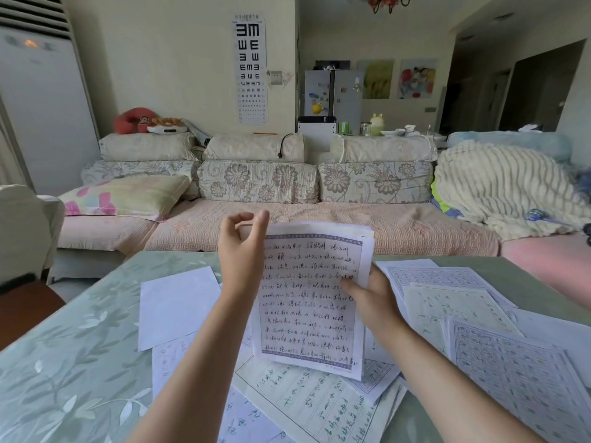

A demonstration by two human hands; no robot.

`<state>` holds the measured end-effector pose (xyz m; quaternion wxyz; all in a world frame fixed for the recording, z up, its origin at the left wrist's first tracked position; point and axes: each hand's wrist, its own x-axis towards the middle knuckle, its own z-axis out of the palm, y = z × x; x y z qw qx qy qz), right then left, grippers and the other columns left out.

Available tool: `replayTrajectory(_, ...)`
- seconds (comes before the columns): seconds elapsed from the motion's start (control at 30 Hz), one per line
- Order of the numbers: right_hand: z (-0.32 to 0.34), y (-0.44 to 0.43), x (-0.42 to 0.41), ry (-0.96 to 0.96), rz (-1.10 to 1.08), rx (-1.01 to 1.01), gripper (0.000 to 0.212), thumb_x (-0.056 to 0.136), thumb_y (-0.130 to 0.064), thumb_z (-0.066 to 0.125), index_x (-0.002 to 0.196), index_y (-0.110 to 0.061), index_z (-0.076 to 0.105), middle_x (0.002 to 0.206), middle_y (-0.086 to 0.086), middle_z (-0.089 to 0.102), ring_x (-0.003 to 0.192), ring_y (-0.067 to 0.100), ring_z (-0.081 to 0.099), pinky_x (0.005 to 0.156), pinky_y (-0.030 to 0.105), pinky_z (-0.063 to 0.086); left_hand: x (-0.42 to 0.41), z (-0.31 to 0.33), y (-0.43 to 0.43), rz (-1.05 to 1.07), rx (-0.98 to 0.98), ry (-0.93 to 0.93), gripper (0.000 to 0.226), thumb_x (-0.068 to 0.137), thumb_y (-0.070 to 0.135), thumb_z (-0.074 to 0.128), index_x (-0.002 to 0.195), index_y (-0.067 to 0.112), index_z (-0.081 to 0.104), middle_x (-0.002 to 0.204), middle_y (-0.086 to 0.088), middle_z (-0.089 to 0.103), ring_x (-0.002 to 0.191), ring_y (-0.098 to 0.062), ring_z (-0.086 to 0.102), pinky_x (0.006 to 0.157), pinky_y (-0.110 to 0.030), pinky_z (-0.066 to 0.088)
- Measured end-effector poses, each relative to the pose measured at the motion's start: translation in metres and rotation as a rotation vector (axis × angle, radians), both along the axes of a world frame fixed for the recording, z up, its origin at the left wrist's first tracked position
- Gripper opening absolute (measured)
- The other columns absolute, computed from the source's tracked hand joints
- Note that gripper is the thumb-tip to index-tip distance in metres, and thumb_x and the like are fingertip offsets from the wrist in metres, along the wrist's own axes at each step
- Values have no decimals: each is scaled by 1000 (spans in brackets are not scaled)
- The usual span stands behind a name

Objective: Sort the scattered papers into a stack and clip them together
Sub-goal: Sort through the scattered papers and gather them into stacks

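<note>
A stack of papers [310,302] stands upright on its bottom edge over the table, its front page full of handwriting inside a patterned border. My left hand [243,251] is at the stack's top left corner, fingers curled round it. My right hand [372,302] holds the right edge, thumb pressed on the front page and fingers behind. Loose sheets lie scattered around: a blank sheet [179,305] at the left, a lined handwritten sheet [313,401] under the stack, and grid-printed sheets [511,375] at the right. No clip shows.
The table [64,362] has a pale green floral cloth, with bare cloth at the left. A long floral sofa [259,183] runs behind the far edge, a striped blanket [499,187] on its right end. An armchair [22,225] stands at the left.
</note>
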<state>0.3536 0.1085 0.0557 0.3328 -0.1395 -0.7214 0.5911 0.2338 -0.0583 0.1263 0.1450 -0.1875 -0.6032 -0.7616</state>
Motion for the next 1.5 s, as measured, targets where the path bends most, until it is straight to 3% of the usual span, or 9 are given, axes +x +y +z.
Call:
replayTrajectory(0.23, -13, 4, 3, -123, 32, 72, 33, 90, -4, 61, 110, -29, 69, 103, -14, 75, 100, 5, 68, 87, 29, 50, 2, -46, -12, -217, -298, -21, 31, 80, 24, 76, 109, 21, 64, 98, 2, 74, 90, -14, 71, 83, -44, 58)
replayTrajectory(0.43, -22, 2, 3, -159, 19, 60, 39, 89, -1, 57, 118, -28, 63, 106, -11, 73, 103, 9, 66, 86, 29, 49, 9, -63, -17, -171, -276, -150, 23, 83, 4, 56, 101, 18, 64, 92, 0, 73, 88, -21, 70, 76, -41, 59)
replayTrajectory(0.7, -33, -1, 5, -245, -32, 53, 35, 96, -9, 47, 130, -18, 48, 124, 0, 62, 109, 16, 58, 90, 31, 45, 24, -91, -7, -116, -367, -227, 21, 79, 16, 47, 99, 17, 52, 96, -7, 64, 91, -27, 64, 79, -50, 55)
replayTrajectory(0.8, -30, 6, 13, -283, -69, 81, 22, 96, -8, 45, 115, -18, 49, 100, 4, 61, 83, 16, 53, 72, 33, 43, 21, -91, 1, -139, -447, -236, 25, 74, 29, 46, 96, 19, 49, 98, -11, 64, 92, -31, 64, 80, -56, 54)
replayTrajectory(0.93, -15, 33, 38, -319, -121, 54, 23, 96, -4, 49, 116, -15, 50, 104, 5, 61, 81, 13, 55, 65, 28, 44, 28, -74, 22, -238, -634, -259, 19, 83, 25, 48, 97, 12, 46, 93, -10, 56, 79, -26, 56, 73, -41, 52)
replayTrajectory(1.03, -18, 64, 69, -424, -184, -24, 24, 94, -5, 51, 116, -16, 51, 109, 5, 63, 92, 17, 59, 78, 34, 50, 48, -74, 51, -369, -736, -311, 21, 85, 20, 48, 104, 12, 48, 101, -9, 60, 90, -24, 61, 80, -42, 54)
replayTrajectory(1.17, -25, 108, 121, -561, -282, -123, 24, 92, -4, 50, 114, -13, 50, 108, 8, 60, 99, 25, 58, 86, 41, 51, 89, -83, 104, -503, -830, -362, 10, 92, 14, 48, 100, 9, 51, 95, -8, 60, 79, -17, 56, 64, -29, 48)
replayTrajectory(1.27, -33, 138, 163, -621, -393, -158, 21, 92, -3, 47, 110, -11, 51, 105, 10, 61, 99, 28, 58, 91, 45, 52, 119, -94, 151, -538, -875, -331, 14, 93, 18, 50, 97, 8, 60, 95, -6, 66, 79, -18, 61, 63, -29, 50)
replayTrajectory(1.5, -65, 191, 231, -744, -630, -105, 30, 90, -5, 46, 120, -2, 48, 98, 9, 59, 74, 21, 56, 52, 26, 39, 177, -128, 243, -563, -1079, -183, 26, 87, 10, 48, 104, 6, 67, 94, -6, 67, 82, -22, 63, 70, -31, 56)
